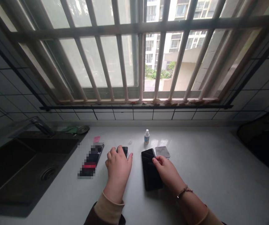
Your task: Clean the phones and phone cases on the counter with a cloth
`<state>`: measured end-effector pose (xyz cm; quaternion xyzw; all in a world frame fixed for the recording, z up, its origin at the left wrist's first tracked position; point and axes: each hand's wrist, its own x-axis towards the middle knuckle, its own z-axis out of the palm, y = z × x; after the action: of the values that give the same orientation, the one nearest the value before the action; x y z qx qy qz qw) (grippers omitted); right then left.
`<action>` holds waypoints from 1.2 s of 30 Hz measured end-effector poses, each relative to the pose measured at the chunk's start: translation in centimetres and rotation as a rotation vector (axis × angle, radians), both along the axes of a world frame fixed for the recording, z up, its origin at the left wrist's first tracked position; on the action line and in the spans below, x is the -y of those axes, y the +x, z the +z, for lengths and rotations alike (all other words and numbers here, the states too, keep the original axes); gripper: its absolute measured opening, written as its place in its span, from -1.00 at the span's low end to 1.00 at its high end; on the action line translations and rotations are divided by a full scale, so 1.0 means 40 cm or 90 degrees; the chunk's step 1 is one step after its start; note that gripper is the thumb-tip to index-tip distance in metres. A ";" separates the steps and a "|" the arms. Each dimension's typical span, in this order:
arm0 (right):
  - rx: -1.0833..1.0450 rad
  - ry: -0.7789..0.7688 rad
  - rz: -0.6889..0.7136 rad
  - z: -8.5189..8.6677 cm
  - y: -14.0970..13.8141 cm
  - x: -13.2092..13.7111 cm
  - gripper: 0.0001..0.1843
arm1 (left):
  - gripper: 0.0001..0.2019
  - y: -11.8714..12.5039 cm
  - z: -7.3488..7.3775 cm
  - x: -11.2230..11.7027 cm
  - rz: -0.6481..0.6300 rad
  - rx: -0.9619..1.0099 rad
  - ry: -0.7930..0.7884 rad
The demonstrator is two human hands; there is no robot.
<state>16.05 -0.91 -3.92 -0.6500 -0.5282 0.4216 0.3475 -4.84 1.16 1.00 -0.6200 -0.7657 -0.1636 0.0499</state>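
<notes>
My right hand (164,165) grips the upper right edge of a black smartphone (150,172), thumb on top, its dark glossy screen facing up. On the counter to the left, my left hand (119,165) curls over a smaller black phone-like device (125,150) with a light edge. Most of that device is hidden under the fingers. A grey cloth (162,152) lies just beyond my right hand. Behind the smartphone stands a small white bottle (147,137) with a blue label. Left of my left hand lies another dark phone-shaped item (91,161), blurred out by pixels.
A dark sink (14,175) with a faucet (40,126) is set into the white counter (207,162) at left. A pink slip (96,139) and a green cloth (70,129) lie near it. A black bag-like object (266,137) stands at right. Window bars (122,62) rise behind.
</notes>
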 end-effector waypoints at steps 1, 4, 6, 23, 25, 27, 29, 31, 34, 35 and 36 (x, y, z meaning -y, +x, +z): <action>0.010 0.002 -0.010 -0.003 0.003 -0.003 -0.54 | -0.53 -0.001 -0.002 -0.001 0.010 -0.010 -0.030; 0.045 0.012 -0.031 -0.011 0.009 -0.013 -0.52 | -0.48 -0.004 -0.005 -0.005 0.031 -0.009 -0.100; 0.081 0.021 -0.040 -0.015 0.012 -0.017 -0.52 | -0.48 -0.007 -0.005 -0.008 0.032 -0.006 -0.134; 0.277 0.082 -0.032 -0.036 0.009 -0.018 -0.62 | -0.55 -0.016 -0.007 -0.029 -0.041 0.082 -0.124; 0.298 0.081 -0.021 -0.029 0.007 -0.016 -0.61 | -0.53 -0.012 -0.008 -0.029 -0.048 0.109 -0.108; 0.318 0.076 -0.008 -0.021 0.005 -0.014 -0.60 | -0.51 -0.007 -0.006 -0.026 -0.048 0.129 -0.101; 0.338 0.072 0.005 -0.014 0.002 -0.012 -0.60 | -0.50 -0.001 -0.002 -0.023 -0.050 0.147 -0.104; 0.359 0.073 0.023 -0.010 0.001 -0.011 -0.60 | -0.50 0.003 0.001 -0.019 -0.055 0.158 -0.107; 0.383 0.089 0.039 -0.011 0.002 -0.013 -0.58 | -0.50 0.008 0.002 -0.016 -0.063 0.170 -0.102; 0.391 0.092 0.042 -0.012 0.002 -0.014 -0.57 | -0.50 0.008 0.001 -0.016 -0.065 0.175 -0.099; 0.399 0.091 0.043 -0.012 0.003 -0.015 -0.56 | -0.50 0.009 -0.001 -0.016 -0.067 0.180 -0.094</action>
<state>16.19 -0.32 -4.41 -0.7043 -0.6590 0.1739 0.1986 -4.49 1.80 0.98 -0.6317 -0.7417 -0.1949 -0.1131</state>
